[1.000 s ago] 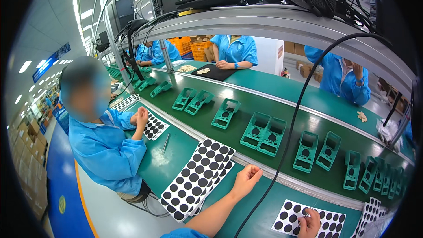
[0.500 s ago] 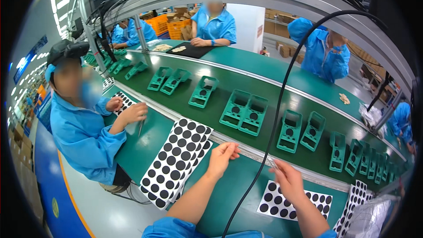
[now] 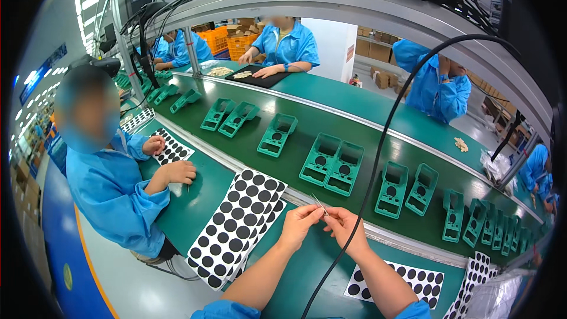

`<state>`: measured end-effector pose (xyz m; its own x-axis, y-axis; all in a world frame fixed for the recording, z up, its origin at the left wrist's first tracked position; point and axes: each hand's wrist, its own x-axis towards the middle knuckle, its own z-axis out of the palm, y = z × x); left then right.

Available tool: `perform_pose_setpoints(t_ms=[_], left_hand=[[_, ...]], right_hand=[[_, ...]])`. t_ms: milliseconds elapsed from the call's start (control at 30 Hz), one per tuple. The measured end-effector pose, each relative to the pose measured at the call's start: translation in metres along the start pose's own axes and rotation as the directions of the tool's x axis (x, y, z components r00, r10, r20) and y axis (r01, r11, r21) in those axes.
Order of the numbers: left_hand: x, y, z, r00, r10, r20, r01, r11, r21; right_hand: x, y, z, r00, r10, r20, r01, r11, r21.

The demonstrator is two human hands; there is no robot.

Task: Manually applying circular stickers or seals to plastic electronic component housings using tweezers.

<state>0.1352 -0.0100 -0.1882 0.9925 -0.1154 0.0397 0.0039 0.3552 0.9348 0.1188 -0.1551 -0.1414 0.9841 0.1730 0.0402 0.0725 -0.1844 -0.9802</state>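
— While both sets of fingertips are pinched this close, what's the worry?

— Dropping it. My left hand point(image 3: 300, 223) and right hand point(image 3: 344, 224) meet over the near edge of the green bench point(image 3: 195, 207), and a thin, pale metal tool point(image 3: 319, 204), tweezers I'd guess, pokes up and leftward from between them. Both hands are closed to a fine pinch; whether anything smaller sits at the tips is too tiny to tell. If my grip loosens, I judge it could slide toward the moving belt point(image 3: 354, 142) just beyond.

— Anything else in the way?

— A black cable point(image 3: 384, 136) hangs down right across my right wrist. It looks stiff and rubbery; I reckon a nudge could jog my hand.

— And the surroundings?

— To my left lies a white sheet of round black dots point(image 3: 236, 224), flat and matte, probably foam or adhesive pads. Another dotted sheet point(image 3: 407, 280) lies near my right forearm. Farther off, hard green plastic holders point(image 3: 331, 168) sit in pairs on the belt, boxy with round holes. At the far left a co-worker's hand point(image 3: 177, 172) in a blue sleeve rests on the bench.
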Motion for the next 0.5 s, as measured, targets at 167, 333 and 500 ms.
perform_pose_setpoints(t_ms=[167, 333, 500], left_hand=[[0.003, -0.001, -0.005, 0.996, -0.056, -0.071, 0.045, 0.988, -0.148], [0.003, 0.007, -0.008, 0.982, -0.09, -0.165, 0.033, 0.947, -0.32], [0.011, 0.01, -0.02, 0.947, -0.265, -0.182, 0.138, 0.846, -0.514]], right_hand=[[0.009, -0.007, 0.003, 0.995, -0.007, 0.097, 0.024, 0.984, -0.178], [0.014, -0.018, 0.006, 0.991, 0.093, 0.094, -0.065, 0.96, -0.274], [0.038, -0.005, -0.006, 0.997, -0.07, 0.039, 0.073, 0.993, -0.09]])
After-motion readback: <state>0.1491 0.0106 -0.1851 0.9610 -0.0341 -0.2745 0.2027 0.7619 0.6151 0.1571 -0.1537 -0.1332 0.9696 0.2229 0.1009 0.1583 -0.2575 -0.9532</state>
